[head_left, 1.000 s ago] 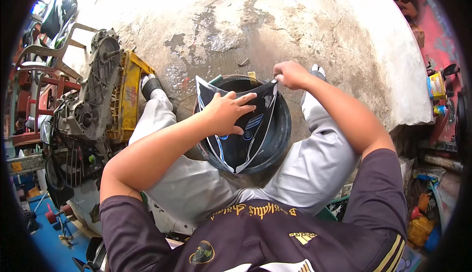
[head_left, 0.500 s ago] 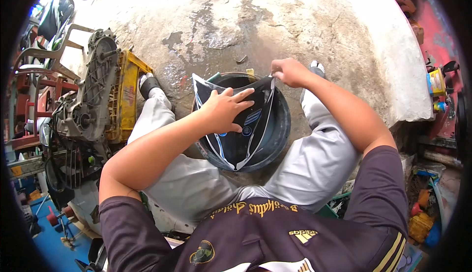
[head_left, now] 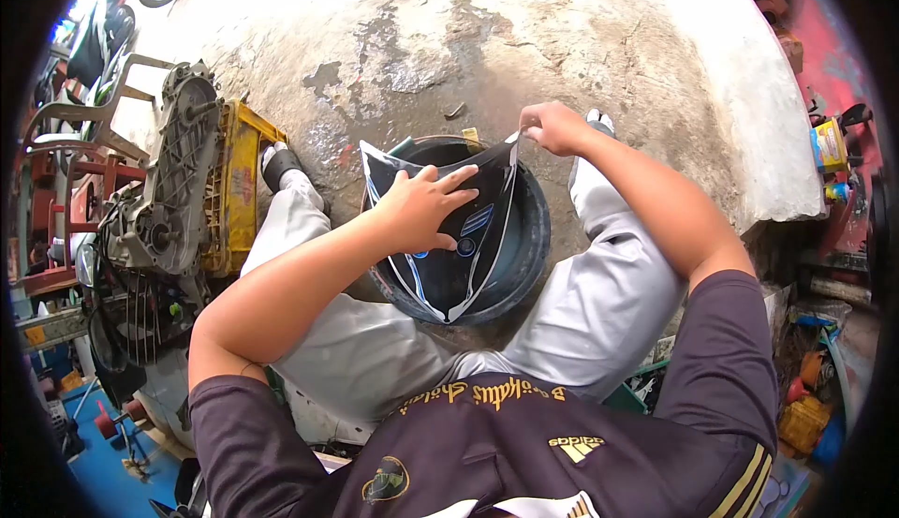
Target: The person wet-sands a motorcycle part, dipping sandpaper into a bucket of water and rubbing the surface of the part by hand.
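Observation:
A black shield-shaped plastic panel [head_left: 479, 190], which looks like a motorcycle body panel, rests over a round dark tub [head_left: 536, 260]. It has white edges and blue decals, and its narrow end points toward me. My left hand [head_left: 423, 211] lies on the panel's face with its fingers spread. At the panel's far right corner, my right hand [head_left: 554, 130] is closed, thumb and fingers pinching the tip. Water seems to stand in the tub, though the panel hides much of the inside.
On the left, a large metal engine casing [head_left: 178, 176] leans by a yellow crate [head_left: 245, 148]. Behind them is a chair [head_left: 122, 96]. A pale concrete ledge [head_left: 763, 134] runs along the right, with a yellow can [head_left: 828, 146] beside it. The concrete floor ahead has wet patches.
The whole view has shifted slightly. Both hands keep nearly the same places on the panel, and their hold looks unchanged.

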Available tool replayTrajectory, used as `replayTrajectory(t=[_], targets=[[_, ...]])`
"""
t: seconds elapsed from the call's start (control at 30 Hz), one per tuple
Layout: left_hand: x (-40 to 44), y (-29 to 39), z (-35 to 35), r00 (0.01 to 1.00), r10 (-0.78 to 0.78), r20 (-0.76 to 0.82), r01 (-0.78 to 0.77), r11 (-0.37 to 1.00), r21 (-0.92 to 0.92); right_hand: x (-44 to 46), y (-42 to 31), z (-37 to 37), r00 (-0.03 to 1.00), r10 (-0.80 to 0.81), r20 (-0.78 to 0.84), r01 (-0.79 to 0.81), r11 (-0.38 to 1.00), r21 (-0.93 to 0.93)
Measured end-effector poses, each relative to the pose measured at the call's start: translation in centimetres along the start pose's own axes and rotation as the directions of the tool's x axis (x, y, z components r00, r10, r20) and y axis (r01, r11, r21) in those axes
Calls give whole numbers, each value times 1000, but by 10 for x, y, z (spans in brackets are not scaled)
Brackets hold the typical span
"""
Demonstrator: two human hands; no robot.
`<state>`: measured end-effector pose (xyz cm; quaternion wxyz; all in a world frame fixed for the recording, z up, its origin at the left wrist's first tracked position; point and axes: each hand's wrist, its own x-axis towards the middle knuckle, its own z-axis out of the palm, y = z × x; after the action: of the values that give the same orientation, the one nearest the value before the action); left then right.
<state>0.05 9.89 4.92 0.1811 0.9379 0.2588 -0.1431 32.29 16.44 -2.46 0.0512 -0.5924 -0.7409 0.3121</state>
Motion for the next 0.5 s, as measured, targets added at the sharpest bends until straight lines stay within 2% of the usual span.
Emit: replayTrajectory(t=[0.07, 0.2, 0.37, 0.5], targets=[[-1, 0, 0, 1000, -4, 2, 4, 1000, -6, -1, -3, -1, 997, -32, -69, 29, 999, -44], [-2, -1, 0, 1000, 4, -14, -5, 1000, -11, -3, -12, -2, 999, -46, 0, 46, 998, 33], [-2, -1, 1, 1000, 3, -15, -3, 1000, -13, -1, -3, 1, 997, -21, -78, 20, 1000, -20], [-4, 0, -1, 1000, -4, -8, 4, 1000, -6, 1, -16, 3, 999, -45, -9, 45, 999, -4]])
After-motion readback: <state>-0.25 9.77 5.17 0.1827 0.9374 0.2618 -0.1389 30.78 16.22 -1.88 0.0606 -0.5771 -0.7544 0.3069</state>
